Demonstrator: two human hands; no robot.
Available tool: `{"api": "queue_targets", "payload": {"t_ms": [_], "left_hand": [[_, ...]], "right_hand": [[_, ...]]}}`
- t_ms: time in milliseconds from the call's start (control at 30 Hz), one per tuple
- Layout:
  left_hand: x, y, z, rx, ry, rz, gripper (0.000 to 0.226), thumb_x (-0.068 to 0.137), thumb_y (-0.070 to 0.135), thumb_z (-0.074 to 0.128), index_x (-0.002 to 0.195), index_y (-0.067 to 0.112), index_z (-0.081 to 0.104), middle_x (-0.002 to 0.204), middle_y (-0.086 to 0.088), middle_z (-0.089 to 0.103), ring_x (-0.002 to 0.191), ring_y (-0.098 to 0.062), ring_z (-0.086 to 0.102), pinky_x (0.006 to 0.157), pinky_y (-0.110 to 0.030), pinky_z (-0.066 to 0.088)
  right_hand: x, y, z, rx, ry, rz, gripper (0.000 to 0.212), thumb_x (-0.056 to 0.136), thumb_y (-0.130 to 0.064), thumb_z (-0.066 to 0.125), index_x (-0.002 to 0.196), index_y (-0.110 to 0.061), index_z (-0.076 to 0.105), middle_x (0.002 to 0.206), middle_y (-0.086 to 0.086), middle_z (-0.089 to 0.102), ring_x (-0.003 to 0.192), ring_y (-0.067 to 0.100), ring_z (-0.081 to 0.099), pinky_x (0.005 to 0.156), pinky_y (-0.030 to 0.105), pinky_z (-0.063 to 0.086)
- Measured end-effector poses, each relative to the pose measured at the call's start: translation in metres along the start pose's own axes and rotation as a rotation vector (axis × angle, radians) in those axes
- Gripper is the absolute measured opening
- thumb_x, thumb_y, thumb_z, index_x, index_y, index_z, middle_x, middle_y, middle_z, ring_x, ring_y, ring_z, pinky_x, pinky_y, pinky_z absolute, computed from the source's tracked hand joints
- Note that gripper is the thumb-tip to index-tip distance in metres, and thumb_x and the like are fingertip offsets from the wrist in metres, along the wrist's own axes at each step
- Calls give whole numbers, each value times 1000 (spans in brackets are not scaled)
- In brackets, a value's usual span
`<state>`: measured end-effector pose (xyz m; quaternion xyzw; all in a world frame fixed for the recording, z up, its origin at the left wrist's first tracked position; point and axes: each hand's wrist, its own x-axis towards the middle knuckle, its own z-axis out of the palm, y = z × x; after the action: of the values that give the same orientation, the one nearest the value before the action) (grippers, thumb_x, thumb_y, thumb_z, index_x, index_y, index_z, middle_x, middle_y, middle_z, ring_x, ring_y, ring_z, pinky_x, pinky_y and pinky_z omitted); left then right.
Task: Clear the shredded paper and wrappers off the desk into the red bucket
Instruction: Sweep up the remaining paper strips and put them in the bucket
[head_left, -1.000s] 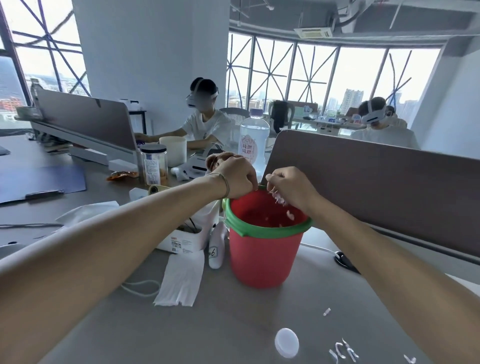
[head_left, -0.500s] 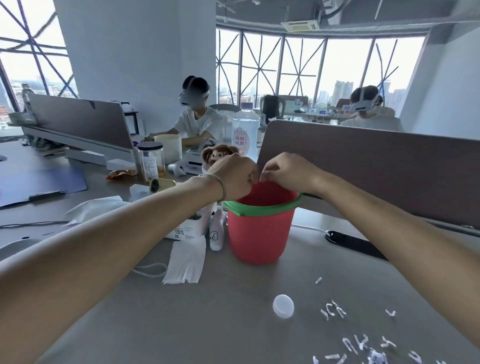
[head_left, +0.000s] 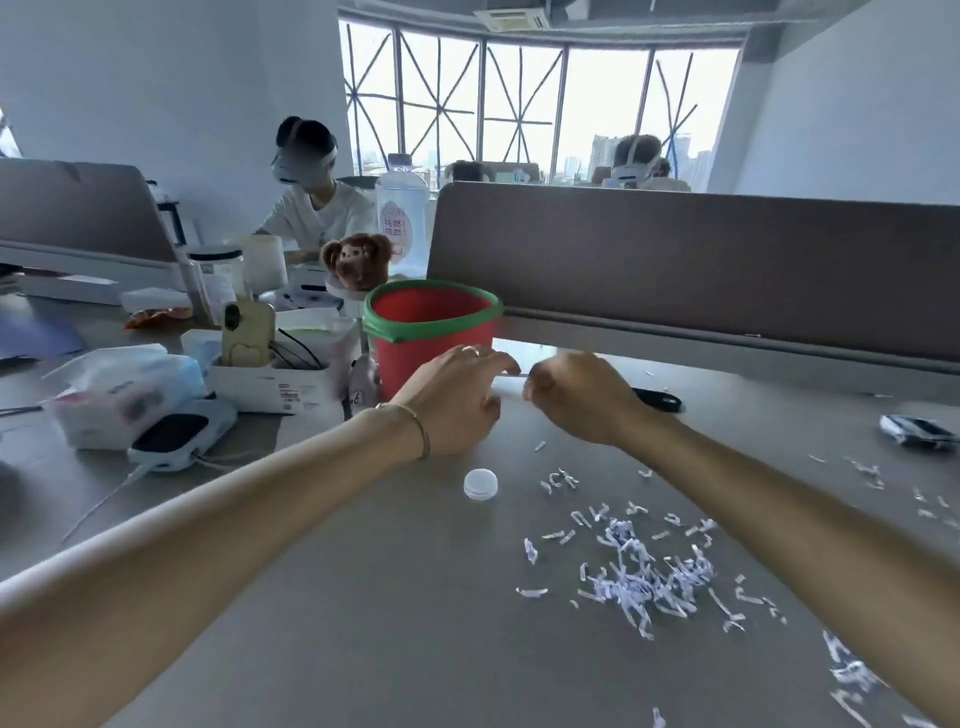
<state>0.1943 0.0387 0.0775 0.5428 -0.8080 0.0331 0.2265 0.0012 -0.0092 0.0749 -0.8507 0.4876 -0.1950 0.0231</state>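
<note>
Left hand (head_left: 457, 400) spread, right hand (head_left: 576, 397) loosely curled, both empty by the bucket (head_left: 431, 338). Those shreds (head_left: 639, 577) look feather-light; better scooped from the pile's edges.

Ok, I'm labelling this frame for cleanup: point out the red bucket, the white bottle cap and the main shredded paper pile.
red bucket (head_left: 415, 358), head view, front wall
white bottle cap (head_left: 480, 484), head view, top
shredded paper pile (head_left: 644, 577), head view, densest middle
</note>
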Motion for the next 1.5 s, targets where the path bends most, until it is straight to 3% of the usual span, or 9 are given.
{"api": "queue_targets", "payload": {"t_ms": [100,267,567,700,833,1000,1133,1300,1500], "left_hand": [[-41,5,18,-44,-48,8,42,87,18,56,128,28,60,135,7,60,128,-14,51,105,-34,44],[-105,9,38,-117,-214,-55,53,91,52,54,140,32,50,146,8,52,135,-13,47,108,-32,40],[-113,57,87,31,-526,-16,115,71,96,30,154,36,-23,168,-3,-13,152,-14,-21,124,-45,-9],[-86,71,106,21,-507,-39,119,66,100,27,155,37,-20,168,-1,-12,152,-14,-20,123,-50,-8],[-59,94,129,3,-502,18,117,64,101,21,154,38,-22,167,-1,-14,153,-16,-18,123,-51,-10],[-29,141,155,-67,-479,107,117,64,101,23,156,40,-17,168,1,-8,154,-16,-14,123,-51,-9],[-6,171,172,-141,-307,91,102,70,92,31,155,37,24,157,0,34,149,-23,22,121,-44,17],[5,181,177,-199,-96,185,29,89,59,57,101,34,59,93,14,51,101,-18,57,77,-32,42],[4,182,179,-139,-51,352,26,97,47,49,81,26,48,80,6,66,78,-23,63,60,-32,35]], "right_hand": [[-12,22,52,31,-278,112,43,104,-37,49,140,-18,62,144,7,63,131,30,58,109,38,44],[-45,28,76,60,-395,71,55,108,-45,40,154,-16,43,167,2,33,154,25,29,124,40,24],[-126,24,41,252,-318,-4,37,101,-15,54,134,-22,69,148,-5,59,131,11,59,110,26,42],[-160,44,17,358,-198,62,33,97,-12,58,116,-28,79,127,-5,74,65,-10,63,63,10,45],[-202,89,-5,391,-14,214,30,98,-14,60,117,-30,78,125,-19,71,112,11,71,99,28,53],[-262,145,-28,302,129,400,29,101,-14,62,123,-28,74,131,-14,69,126,0,59,104,19,44],[-302,171,-36,246,179,477,32,100,-11,60,124,-30,73,137,-13,66,130,2,56,107,27,45],[-326,196,-39,50,207,598,33,100,-17,61,132,-22,68,147,0,58,141,19,47,114,28,31],[-321,224,-35,24,54,886,61,102,-54,38,157,-28,37,168,12,28,158,27,19,127,50,15]]}}
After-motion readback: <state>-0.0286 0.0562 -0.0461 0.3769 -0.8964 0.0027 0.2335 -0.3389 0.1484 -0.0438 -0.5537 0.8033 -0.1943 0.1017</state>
